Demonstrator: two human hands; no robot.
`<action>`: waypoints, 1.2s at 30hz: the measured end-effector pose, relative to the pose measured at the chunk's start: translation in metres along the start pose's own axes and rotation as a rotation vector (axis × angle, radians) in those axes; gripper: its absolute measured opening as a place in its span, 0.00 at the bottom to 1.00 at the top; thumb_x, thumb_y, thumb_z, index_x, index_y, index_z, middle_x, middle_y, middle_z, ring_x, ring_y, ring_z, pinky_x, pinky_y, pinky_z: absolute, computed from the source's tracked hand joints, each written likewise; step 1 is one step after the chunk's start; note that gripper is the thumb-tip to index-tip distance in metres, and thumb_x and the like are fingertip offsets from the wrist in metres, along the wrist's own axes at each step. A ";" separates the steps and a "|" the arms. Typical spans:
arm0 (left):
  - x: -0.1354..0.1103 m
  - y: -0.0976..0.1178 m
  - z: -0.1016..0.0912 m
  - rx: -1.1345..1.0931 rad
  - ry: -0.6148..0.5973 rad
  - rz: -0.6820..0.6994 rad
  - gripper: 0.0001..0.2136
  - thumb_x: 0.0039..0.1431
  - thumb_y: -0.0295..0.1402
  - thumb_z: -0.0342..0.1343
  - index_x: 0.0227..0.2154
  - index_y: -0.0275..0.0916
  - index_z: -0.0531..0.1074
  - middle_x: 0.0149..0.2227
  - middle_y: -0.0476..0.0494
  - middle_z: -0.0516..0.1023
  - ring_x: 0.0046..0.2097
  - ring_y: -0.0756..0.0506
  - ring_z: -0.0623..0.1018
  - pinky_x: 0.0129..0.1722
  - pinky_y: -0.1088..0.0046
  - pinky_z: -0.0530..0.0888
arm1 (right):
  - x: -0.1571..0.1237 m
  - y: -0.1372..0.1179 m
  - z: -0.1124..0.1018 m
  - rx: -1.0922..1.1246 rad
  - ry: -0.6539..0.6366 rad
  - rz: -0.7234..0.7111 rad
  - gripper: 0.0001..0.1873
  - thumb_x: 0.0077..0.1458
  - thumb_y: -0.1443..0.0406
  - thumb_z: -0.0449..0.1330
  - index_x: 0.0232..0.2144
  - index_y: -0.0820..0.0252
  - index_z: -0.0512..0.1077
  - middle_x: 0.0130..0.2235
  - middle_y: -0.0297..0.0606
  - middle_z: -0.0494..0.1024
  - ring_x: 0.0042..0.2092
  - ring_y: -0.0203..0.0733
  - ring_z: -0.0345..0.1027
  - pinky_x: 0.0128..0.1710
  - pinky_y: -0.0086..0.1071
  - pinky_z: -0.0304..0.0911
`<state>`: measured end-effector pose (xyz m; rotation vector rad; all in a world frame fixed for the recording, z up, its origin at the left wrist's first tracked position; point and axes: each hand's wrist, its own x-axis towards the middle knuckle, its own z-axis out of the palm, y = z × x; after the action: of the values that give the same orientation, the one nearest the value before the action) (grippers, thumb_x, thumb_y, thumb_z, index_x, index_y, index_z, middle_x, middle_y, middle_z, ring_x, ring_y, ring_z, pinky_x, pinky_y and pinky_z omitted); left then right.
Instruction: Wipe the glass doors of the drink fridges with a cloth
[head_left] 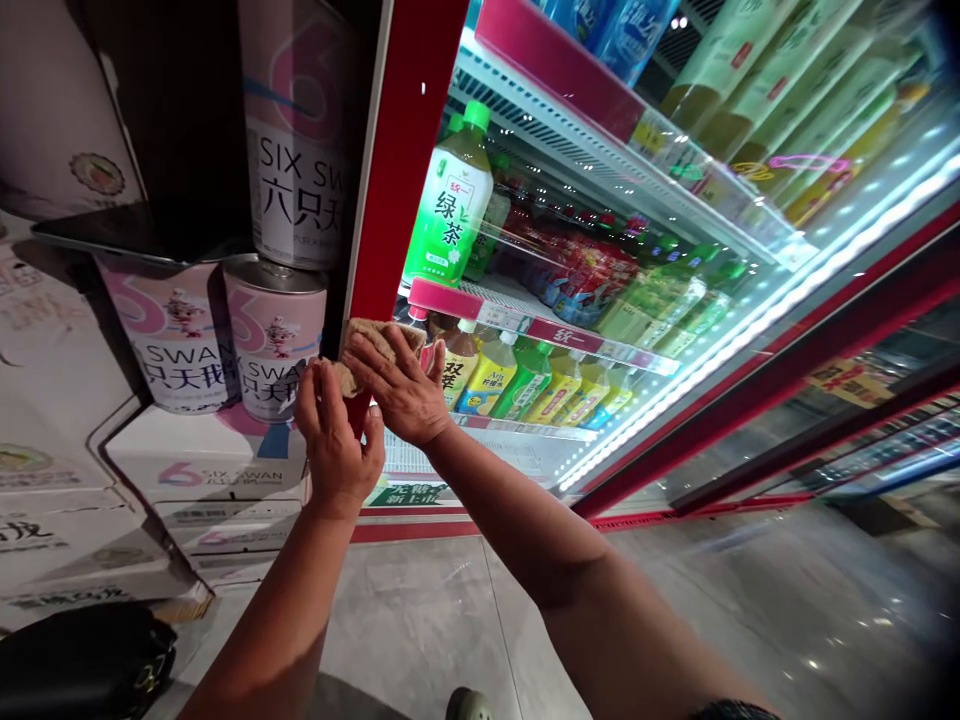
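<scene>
A crumpled brown cloth lies against the red door frame of a lit drinks fridge. My right hand spreads over the cloth and presses it to the frame, its thumb pointing up. Just left of it, my left hand has its fingers bent around the cloth's lower corner, thumb raised. The cloth's underside is hidden by both hands. Close by on the left are pink and white "SIX SWAN" cans. Behind the glass, a green tea bottle stands on the middle shelf.
Below the cans are white cartons. A black bag-like object sits at the lower left. Several colourful bottles line the fridge's lower shelf. Grey floor stretches below, with a shoe tip at the bottom edge.
</scene>
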<state>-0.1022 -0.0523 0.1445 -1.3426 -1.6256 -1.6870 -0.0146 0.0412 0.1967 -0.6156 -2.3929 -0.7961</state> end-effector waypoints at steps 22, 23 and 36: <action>-0.010 0.003 0.012 -0.105 -0.205 -0.024 0.42 0.69 0.46 0.51 0.76 0.38 0.35 0.77 0.29 0.42 0.77 0.35 0.46 0.74 0.50 0.51 | -0.039 0.026 0.008 -0.105 0.168 0.044 0.31 0.68 0.59 0.55 0.70 0.37 0.58 0.73 0.17 0.57 0.77 0.44 0.14 0.70 0.57 0.02; -0.010 0.003 0.012 -0.102 -0.210 -0.024 0.42 0.69 0.46 0.51 0.76 0.38 0.35 0.77 0.29 0.42 0.77 0.35 0.46 0.74 0.50 0.50 | -0.040 0.030 0.006 -0.108 0.157 0.026 0.31 0.69 0.59 0.54 0.71 0.36 0.58 0.73 0.16 0.57 0.77 0.42 0.14 0.70 0.56 0.01; -0.012 0.001 0.017 -0.042 -0.216 0.082 0.42 0.64 0.39 0.58 0.75 0.42 0.43 0.77 0.33 0.41 0.77 0.32 0.44 0.74 0.45 0.50 | -0.068 0.046 0.014 -0.041 0.051 0.096 0.31 0.69 0.60 0.54 0.71 0.33 0.55 0.72 0.21 0.61 0.78 0.47 0.25 0.70 0.59 0.02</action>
<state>-0.0906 -0.0406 0.1327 -1.6382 -1.6321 -1.5824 0.0581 0.0667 0.1637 -0.7128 -2.2875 -0.8121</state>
